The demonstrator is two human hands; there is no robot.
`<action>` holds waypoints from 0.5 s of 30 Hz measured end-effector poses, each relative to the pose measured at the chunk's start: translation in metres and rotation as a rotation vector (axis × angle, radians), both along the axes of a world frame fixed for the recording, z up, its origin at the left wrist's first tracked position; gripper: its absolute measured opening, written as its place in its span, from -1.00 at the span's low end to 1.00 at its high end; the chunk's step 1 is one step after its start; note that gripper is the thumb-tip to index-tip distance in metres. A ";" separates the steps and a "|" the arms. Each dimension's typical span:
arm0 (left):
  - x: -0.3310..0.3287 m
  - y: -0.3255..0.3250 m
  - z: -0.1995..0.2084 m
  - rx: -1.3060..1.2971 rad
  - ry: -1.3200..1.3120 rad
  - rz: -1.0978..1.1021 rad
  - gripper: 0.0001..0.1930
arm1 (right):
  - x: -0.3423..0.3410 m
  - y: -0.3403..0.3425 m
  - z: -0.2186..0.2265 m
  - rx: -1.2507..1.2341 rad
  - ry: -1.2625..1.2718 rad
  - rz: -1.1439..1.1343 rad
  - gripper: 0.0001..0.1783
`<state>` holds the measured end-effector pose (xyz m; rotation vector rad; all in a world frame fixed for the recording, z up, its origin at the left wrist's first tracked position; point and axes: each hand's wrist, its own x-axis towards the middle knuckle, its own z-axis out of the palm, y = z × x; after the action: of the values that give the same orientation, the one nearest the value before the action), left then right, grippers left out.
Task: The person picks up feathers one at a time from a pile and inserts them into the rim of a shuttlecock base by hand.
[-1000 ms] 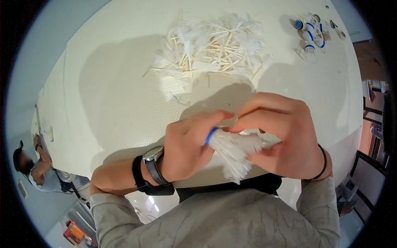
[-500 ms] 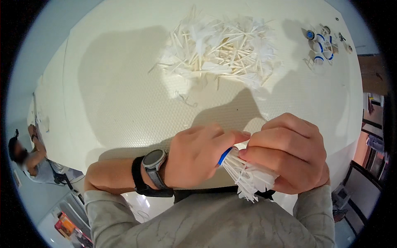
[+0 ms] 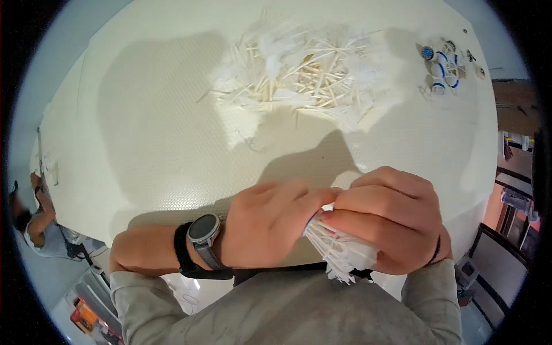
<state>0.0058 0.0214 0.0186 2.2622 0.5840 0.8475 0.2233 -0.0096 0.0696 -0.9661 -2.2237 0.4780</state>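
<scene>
My left hand (image 3: 261,221), with a watch on its wrist, is closed around the upper end of a bundle of white feathers (image 3: 339,248). A thin blue band (image 3: 309,224) shows at the edge of that grip. From the right side my right hand (image 3: 394,218) pinches at the same end, thumb and fingers pressed together close to the left fingertips. The feathers fan downward below both hands, over my lap. What lies between the fingertips is mostly hidden; only a small white part shows. The left hand is slightly blurred.
A loose pile of white feathers (image 3: 305,75) with pale quills lies across the far middle of the white table (image 3: 172,138). At the far right sit several small white pieces with blue bands (image 3: 443,72) and little round parts. Another person (image 3: 40,221) works at the far left.
The view has shifted slightly. My right hand has closed in over the banded end, and less of the blue band shows. Both hands still hold the bundle.
</scene>
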 end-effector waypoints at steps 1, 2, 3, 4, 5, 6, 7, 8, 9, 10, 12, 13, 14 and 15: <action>0.001 0.000 -0.001 -0.001 -0.006 0.022 -0.55 | -0.002 0.000 -0.005 0.007 0.048 -0.023 -0.65; 0.001 -0.001 -0.001 0.001 -0.018 0.013 -0.55 | -0.001 0.000 -0.006 0.014 0.067 -0.038 -0.64; -0.001 0.000 -0.001 -0.002 0.043 0.013 -0.56 | -0.001 0.001 -0.007 0.019 0.087 -0.053 -0.64; -0.001 0.000 0.000 -0.005 0.104 0.012 -0.57 | 0.001 0.001 -0.007 -0.033 0.093 -0.045 -0.56; 0.001 0.002 0.000 -0.002 0.095 0.004 -0.57 | 0.002 0.003 -0.005 -0.057 0.092 -0.046 -0.52; 0.001 0.003 -0.001 0.007 0.162 0.013 -0.57 | 0.003 0.005 -0.004 -0.083 0.097 -0.041 -0.48; 0.002 0.003 -0.001 0.015 0.229 0.021 -0.56 | 0.004 0.011 -0.002 -0.215 0.021 -0.046 -0.52; 0.001 0.004 -0.002 0.017 0.227 0.018 -0.56 | 0.005 0.015 0.000 -0.348 -0.054 -0.052 -0.56; 0.001 0.005 -0.002 -0.024 0.197 -0.001 -0.56 | 0.008 0.018 0.004 -0.391 -0.004 -0.069 -0.61; 0.000 0.006 -0.002 -0.066 0.166 -0.020 -0.55 | 0.012 0.021 0.008 -0.433 0.050 -0.088 -0.66; -0.004 0.001 -0.008 -0.281 0.132 0.001 -0.55 | 0.028 0.027 0.017 -0.509 0.267 -0.212 -0.76; -0.008 0.000 -0.014 -0.386 0.124 0.019 -0.55 | 0.034 0.032 0.018 -0.527 0.346 -0.245 -0.79; -0.013 -0.002 -0.021 -0.490 0.111 0.042 -0.55 | 0.040 0.037 0.009 -0.408 0.257 -0.438 -0.85; -0.017 -0.001 -0.032 -0.423 0.019 -0.029 -0.54 | 0.043 0.041 0.002 -0.283 0.166 -0.635 -0.84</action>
<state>-0.0113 0.0202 -0.0131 1.8901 0.6676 0.6198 0.2665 0.0315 0.0714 -1.6337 -1.6055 0.5523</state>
